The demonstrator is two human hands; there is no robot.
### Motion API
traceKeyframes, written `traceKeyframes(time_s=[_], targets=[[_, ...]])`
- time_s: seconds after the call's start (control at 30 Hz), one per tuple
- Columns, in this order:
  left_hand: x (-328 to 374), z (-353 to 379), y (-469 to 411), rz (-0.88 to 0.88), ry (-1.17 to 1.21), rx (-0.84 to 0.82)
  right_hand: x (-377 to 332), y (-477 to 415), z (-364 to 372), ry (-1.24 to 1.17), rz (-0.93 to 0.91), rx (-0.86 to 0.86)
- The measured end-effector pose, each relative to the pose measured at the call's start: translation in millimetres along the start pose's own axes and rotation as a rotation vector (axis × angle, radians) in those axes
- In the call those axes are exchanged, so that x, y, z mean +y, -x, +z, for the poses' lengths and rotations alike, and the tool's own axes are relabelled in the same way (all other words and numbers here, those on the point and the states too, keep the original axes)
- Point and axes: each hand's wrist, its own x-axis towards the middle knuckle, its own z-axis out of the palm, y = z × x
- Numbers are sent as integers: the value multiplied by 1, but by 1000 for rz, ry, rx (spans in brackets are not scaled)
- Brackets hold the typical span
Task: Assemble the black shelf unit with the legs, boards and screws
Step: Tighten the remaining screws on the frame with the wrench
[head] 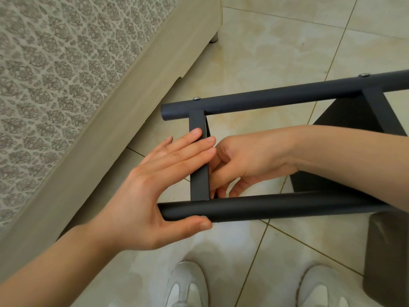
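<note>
At near end of frame: left hand (159,185) lay flat, fingers straight across board (199,185), thumb under near leg (276,207), likely bracing joint; right hand (239,165) fingers curled behind board, grip untellable.

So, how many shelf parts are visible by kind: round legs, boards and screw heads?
Round legs: 2
Boards: 2
Screw heads: 2
Total: 6
Not counted: the dark object at lower right, because I cannot tell what it is.
</note>
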Motion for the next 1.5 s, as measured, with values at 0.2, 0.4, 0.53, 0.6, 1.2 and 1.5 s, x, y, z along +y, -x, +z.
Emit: traceKeyframes(time_s=[0.2,0.4,0.53,0.6,1.2,1.5], targets=[[0,0,1,1,7,4,-1,1,2,5,9,-25],[0,-1,0,-2,4,3,-2,2,0,-57,36,-87],[1,-1,0,-4,-5,3,-1,2,-3,-66,54,-116],[1,-1,0,-2,-5,3,-1,1,-2,-87,65,-135],[0,0,0,1,8,4,0,-3,0,-45,148,-130],[0,0,0,1,3,4,0,-2,-6,-73,118,-124]])
